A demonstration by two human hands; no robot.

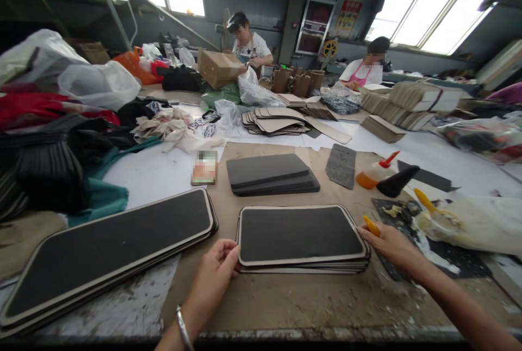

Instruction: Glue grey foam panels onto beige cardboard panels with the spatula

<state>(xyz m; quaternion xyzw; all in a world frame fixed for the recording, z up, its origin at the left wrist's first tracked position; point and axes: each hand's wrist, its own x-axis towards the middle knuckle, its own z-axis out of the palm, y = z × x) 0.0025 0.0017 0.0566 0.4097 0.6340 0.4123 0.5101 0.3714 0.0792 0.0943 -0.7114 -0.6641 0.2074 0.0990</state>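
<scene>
A stack of dark rectangular panels with rounded corners and pale borders lies before me on brown cardboard. My left hand is closed at the left edge of the top panel, thumb above and fingers curled. At the right edge, my right hand grips a yellow-handled tool; its working end is hidden. The fingertips of that hand touch the panel's border. Left of the stack lies a pile of longer dark panels with the same pale edging. Plain dark grey sheets rest behind the stack.
On the right are a bottle of orange liquid, a black cone-shaped object, a glue-smeared dark board and another yellow-handled tool. Fabric and bags crowd the left. Two people sit across the table.
</scene>
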